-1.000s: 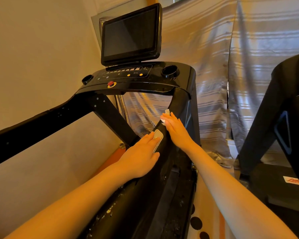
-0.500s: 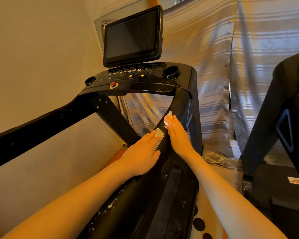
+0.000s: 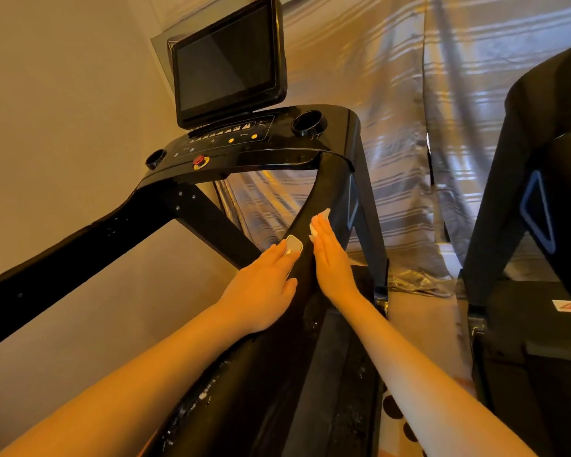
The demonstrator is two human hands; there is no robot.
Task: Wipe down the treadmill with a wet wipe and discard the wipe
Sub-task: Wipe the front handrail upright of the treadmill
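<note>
The treadmill [image 3: 323, 192] frame looks like glossy black plastic, flecked white lower down. Its screen [image 3: 226, 61] is smooth dark glass. The wipe [image 3: 317, 222] seems thin white cloth. At 1 o'clock hangs a sheeny striped curtain [image 3: 442, 110].

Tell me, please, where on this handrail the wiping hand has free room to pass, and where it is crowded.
Free: the black handrail above the wet wipe, up to the console. Crowded: beside the silver sensor pad, where the left hand rests and the right hand presses the wipe.
</note>
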